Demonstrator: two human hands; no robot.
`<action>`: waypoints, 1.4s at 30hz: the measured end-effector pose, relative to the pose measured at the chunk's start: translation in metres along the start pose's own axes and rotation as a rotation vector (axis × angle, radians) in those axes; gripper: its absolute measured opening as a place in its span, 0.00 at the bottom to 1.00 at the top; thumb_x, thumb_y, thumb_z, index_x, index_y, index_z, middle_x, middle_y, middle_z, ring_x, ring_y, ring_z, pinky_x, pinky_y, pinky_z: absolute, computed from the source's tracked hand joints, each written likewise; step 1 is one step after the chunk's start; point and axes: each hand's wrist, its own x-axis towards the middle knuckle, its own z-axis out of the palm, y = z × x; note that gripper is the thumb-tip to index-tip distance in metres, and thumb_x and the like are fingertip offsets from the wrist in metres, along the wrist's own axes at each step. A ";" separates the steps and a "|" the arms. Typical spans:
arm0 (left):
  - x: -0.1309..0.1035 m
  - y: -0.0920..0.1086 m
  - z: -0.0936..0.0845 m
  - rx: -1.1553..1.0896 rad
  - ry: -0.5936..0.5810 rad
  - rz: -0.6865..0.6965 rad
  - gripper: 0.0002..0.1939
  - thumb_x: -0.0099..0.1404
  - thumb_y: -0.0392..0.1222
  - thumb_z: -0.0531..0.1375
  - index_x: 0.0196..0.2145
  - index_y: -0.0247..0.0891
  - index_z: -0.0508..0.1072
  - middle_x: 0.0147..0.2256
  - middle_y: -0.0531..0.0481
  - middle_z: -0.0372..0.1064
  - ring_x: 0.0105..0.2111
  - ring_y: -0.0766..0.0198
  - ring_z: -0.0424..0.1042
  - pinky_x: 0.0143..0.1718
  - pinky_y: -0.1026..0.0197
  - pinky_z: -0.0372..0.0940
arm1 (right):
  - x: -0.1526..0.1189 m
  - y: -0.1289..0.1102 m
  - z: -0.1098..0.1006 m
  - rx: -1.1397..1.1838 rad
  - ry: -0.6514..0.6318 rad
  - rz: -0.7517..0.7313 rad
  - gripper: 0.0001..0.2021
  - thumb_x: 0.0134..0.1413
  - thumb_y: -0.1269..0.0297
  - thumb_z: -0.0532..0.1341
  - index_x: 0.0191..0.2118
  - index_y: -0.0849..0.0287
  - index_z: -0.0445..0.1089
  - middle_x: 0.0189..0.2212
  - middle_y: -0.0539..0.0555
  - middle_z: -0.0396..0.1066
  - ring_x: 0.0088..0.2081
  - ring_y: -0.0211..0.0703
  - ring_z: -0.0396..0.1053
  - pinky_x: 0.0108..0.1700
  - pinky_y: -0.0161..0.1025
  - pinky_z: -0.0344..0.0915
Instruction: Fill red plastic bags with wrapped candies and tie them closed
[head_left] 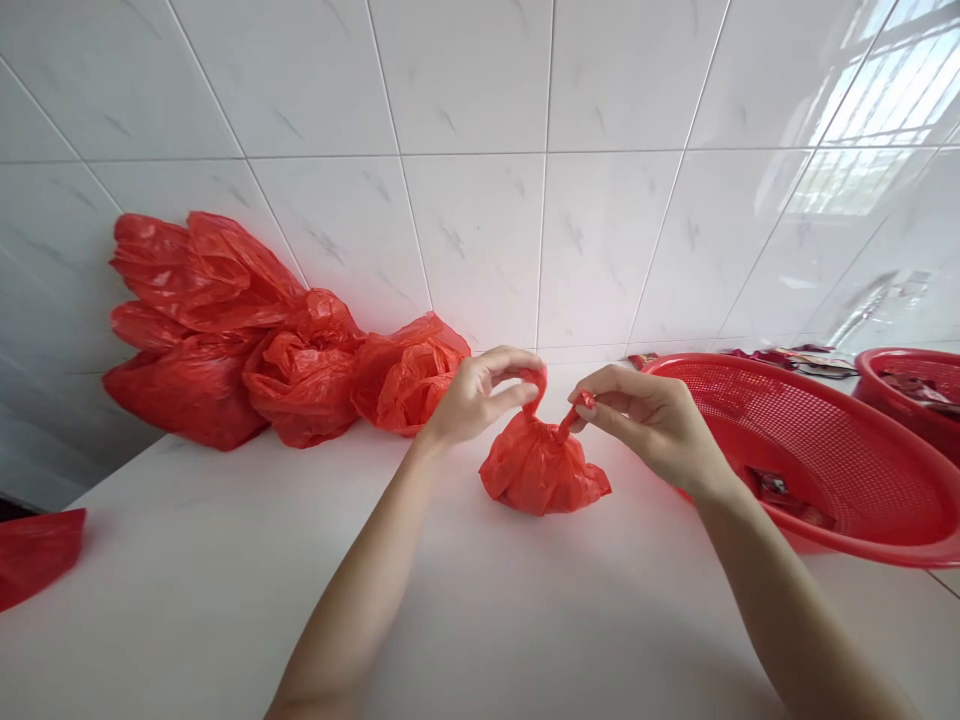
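Observation:
A small, filled red plastic bag (544, 470) rests on the white table (450, 600), its neck gathered at the top. My left hand (480, 392) pinches one twisted end of the bag, which rises from the left of the neck. On the right side, my right hand (649, 415) grips the other end between thumb and fingers. What the bag contains is hidden by the red plastic.
Several full red bags (300, 370) lean against the tiled wall at the left. A red mesh basket (795, 430) holding some small packets stands at the right, with a second red basket (911, 365) behind it. Red plastic (37, 555) shows at the left edge.

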 end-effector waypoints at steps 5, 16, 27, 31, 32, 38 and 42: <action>-0.011 0.023 0.025 0.153 -0.152 0.081 0.05 0.64 0.41 0.66 0.38 0.43 0.82 0.44 0.47 0.76 0.44 0.58 0.76 0.49 0.55 0.70 | 0.000 0.008 0.011 -0.106 0.229 -0.097 0.05 0.58 0.59 0.68 0.33 0.54 0.78 0.33 0.52 0.75 0.35 0.43 0.73 0.39 0.43 0.73; -0.011 0.027 0.033 0.083 0.074 0.111 0.10 0.65 0.47 0.65 0.31 0.40 0.79 0.37 0.48 0.77 0.41 0.60 0.75 0.45 0.57 0.70 | 0.010 0.033 0.007 0.181 -0.316 0.176 0.23 0.55 0.48 0.68 0.50 0.57 0.69 0.41 0.54 0.73 0.42 0.45 0.72 0.44 0.45 0.71; -0.008 0.034 0.021 0.076 0.436 0.197 0.11 0.63 0.48 0.67 0.26 0.41 0.78 0.32 0.53 0.76 0.37 0.62 0.74 0.44 0.56 0.70 | 0.006 0.048 0.028 0.229 -0.447 0.299 0.18 0.58 0.48 0.65 0.35 0.61 0.72 0.30 0.50 0.72 0.32 0.39 0.70 0.37 0.38 0.68; -0.008 0.032 0.020 0.073 0.457 0.213 0.10 0.62 0.49 0.68 0.27 0.42 0.80 0.32 0.53 0.76 0.37 0.61 0.75 0.44 0.55 0.70 | 0.006 0.051 0.030 0.232 -0.473 0.297 0.17 0.58 0.49 0.66 0.34 0.62 0.72 0.31 0.51 0.72 0.33 0.40 0.70 0.38 0.39 0.68; -0.008 0.031 0.021 0.071 0.457 0.213 0.09 0.61 0.49 0.68 0.28 0.42 0.80 0.33 0.53 0.76 0.38 0.61 0.75 0.44 0.55 0.70 | 0.006 0.052 0.029 0.222 -0.483 0.289 0.17 0.58 0.50 0.66 0.34 0.62 0.72 0.30 0.51 0.71 0.33 0.39 0.69 0.37 0.38 0.68; -0.009 0.032 0.026 0.081 0.443 0.198 0.09 0.62 0.49 0.68 0.27 0.44 0.80 0.34 0.52 0.77 0.38 0.60 0.75 0.43 0.55 0.71 | 0.007 0.051 0.025 0.128 -0.473 0.190 0.16 0.55 0.51 0.68 0.37 0.59 0.69 0.31 0.49 0.71 0.34 0.41 0.69 0.39 0.41 0.69; -0.012 0.031 0.029 0.132 0.331 0.166 0.06 0.64 0.46 0.67 0.31 0.45 0.82 0.37 0.51 0.78 0.42 0.59 0.76 0.44 0.55 0.72 | 0.007 0.046 0.026 0.062 -0.130 0.025 0.17 0.53 0.51 0.70 0.40 0.57 0.69 0.37 0.52 0.73 0.40 0.44 0.71 0.46 0.45 0.70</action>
